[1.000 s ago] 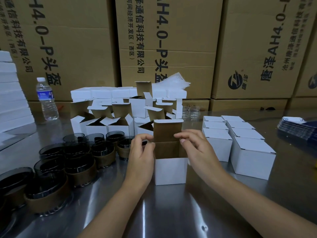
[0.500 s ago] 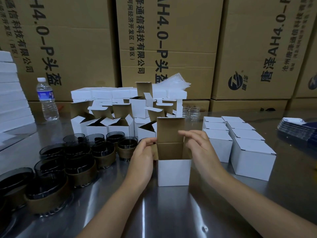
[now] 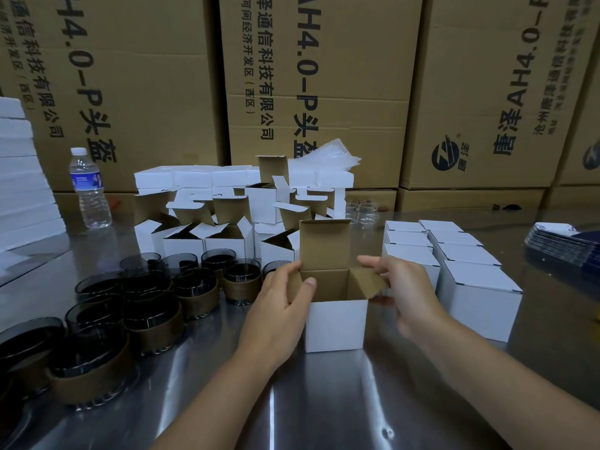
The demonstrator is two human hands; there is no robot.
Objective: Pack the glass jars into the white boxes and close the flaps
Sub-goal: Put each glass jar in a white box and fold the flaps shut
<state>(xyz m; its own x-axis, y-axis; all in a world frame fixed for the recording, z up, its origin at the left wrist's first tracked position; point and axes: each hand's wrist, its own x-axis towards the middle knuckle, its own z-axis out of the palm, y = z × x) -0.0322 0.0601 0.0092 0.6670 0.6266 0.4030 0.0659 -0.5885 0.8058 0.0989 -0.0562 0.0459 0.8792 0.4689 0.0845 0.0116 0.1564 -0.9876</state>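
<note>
A small white box stands open on the steel table in front of me, its brown lid flap upright at the back. My left hand grips the box's left side flap, thumb on the rim. My right hand holds the right side flap, spread outward. I see no jar inside the box. Several dark glass jars with brown bands stand to the left. Closed white boxes sit in rows on the right.
Open empty white boxes are piled behind the jars. A water bottle stands at the back left, flat white cartons at the far left, a dark card stack at the far right. Big cardboard cartons wall off the back.
Both hands have spread the box's side flaps outward, and the box interior is now exposed. The box has shifted slightly to the right and the lid flap stands straighter.
</note>
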